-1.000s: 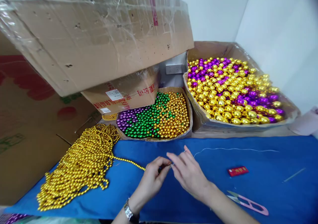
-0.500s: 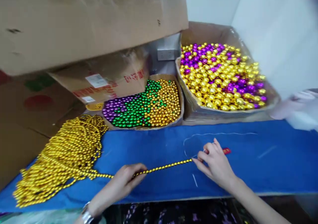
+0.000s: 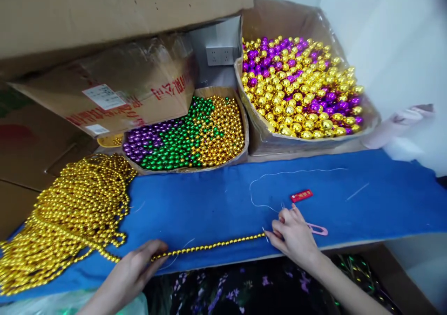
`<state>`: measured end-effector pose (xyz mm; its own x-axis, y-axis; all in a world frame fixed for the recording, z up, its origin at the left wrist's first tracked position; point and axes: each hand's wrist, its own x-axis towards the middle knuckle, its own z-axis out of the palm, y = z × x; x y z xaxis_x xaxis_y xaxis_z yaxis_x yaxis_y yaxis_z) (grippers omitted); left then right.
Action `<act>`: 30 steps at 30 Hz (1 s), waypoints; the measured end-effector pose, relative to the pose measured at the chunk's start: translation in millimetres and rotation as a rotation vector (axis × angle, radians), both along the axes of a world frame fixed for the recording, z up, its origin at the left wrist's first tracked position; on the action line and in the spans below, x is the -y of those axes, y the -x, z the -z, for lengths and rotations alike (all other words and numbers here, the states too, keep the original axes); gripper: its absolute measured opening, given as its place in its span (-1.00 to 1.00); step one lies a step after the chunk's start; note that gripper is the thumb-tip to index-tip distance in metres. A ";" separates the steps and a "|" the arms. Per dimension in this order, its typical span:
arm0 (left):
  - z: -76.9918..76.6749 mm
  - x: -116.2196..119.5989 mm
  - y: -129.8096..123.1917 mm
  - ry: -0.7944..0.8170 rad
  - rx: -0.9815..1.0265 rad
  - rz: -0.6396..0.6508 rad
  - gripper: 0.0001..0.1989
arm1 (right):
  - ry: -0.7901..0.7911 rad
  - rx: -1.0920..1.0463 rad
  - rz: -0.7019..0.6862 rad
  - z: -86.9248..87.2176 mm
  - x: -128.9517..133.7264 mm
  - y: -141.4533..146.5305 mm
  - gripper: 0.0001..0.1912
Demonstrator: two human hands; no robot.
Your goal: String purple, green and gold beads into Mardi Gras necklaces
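Half a second ago less of the gold strand (image 3: 216, 246) showed between the hands; now a longer stretch runs nearly straight between them, to the right of the heap (image 3: 77, 212). The packet (image 3: 301, 196), then partly covered, now shows whole, and the snips (image 3: 318, 229) have come into sight, partly behind the right hand.

The left hand (image 3: 138, 268), just right of the heap's near end, has thumb and fingers closed round the strand, which runs on behind the hand toward the heap. The right hand (image 3: 293, 236), well apart from the heap, seems to pinch the strand's far end between thumb and forefinger; the exact contact is too small to tell. White thread (image 3: 296, 172) curves away from that hand, on the side farther from the heap.

All this lies on or over the blue cloth (image 3: 195, 208). Just behind the heap and to its right stands the small box (image 3: 245, 140) of purple, green and gold beads, its back left part hidden by a carton (image 3: 139, 82). Farther right of the heap is the large box (image 3: 260, 140) of gold and purple balls.
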<state>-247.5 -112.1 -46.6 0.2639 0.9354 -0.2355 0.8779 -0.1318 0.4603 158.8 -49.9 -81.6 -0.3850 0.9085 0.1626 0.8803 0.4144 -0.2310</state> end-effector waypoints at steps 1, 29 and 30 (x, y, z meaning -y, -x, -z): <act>0.2 -0.1 1.5 -0.016 -0.004 0.003 -0.80 | 0.007 0.006 0.000 0.9 0.2 0.6 -0.75; -10.8 5.7 9.7 -0.035 0.003 -0.038 -0.82 | -0.016 0.064 -0.137 23.0 0.0 -14.7 -0.69; -10.5 5.3 9.3 -0.039 0.000 -0.033 -0.82 | -0.012 0.065 -0.137 23.0 -0.3 -14.5 -0.69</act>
<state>-256.8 -117.4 -36.2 0.2329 0.9520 -0.1987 0.8822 -0.1208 0.4551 173.3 -49.6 -104.6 -0.5156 0.8448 0.1433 0.8281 0.5342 -0.1698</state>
